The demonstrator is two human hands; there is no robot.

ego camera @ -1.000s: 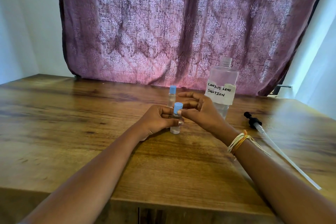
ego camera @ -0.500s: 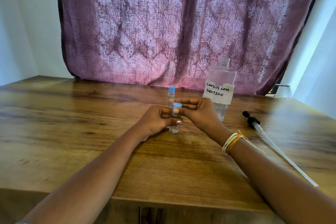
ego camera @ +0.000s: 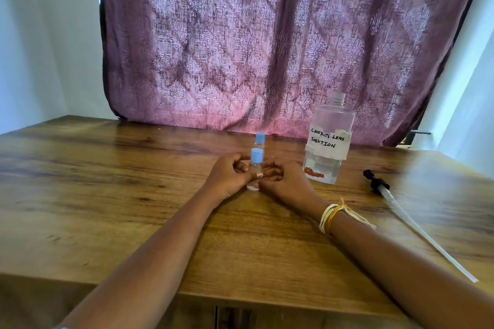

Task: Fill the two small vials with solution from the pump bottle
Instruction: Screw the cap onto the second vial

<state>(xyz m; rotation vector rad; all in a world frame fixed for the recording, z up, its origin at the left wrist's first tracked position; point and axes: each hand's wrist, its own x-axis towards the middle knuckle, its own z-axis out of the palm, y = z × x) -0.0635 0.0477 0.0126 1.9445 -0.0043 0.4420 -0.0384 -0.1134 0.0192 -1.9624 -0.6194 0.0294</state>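
A: A purple patterned curtain (ego camera: 267,43) hangs behind the wooden counter (ego camera: 107,195), with pale walls on either side. What is on the counter?

B: Two small vials. The near vial (ego camera: 255,168) stands upright, long axis vertical, its blue cap on top. The far vial (ego camera: 259,139) stands just behind it, also upright with a blue cap.

A: And the hands?

B: The left hand (ego camera: 230,176) rests on the counter on the vial's left, its fingers (ego camera: 240,165) curled in and closed around the clear body below the cap. The right hand (ego camera: 283,181) lies on the other side, its fingers (ego camera: 270,171) bent inward and touching the same vial, so both hands grip it. A bundle of yellow and orange threads is tied around the right wrist.

A: How does the near vial look?

B: Clear, with a pale base visible below the fingers; I cannot tell how much liquid is inside.

A: The big bottle?

B: The bottle (ego camera: 327,141) stands upright to the right of the hands, near them but apart. Its threaded neck is open and a taped label reads "CONTACT LENS SOLUTION". Liquid sits in its lower part. The pump (ego camera: 378,185) lies flat on the counter further right, black head toward the curtain and its long clear tube running toward the near edge.
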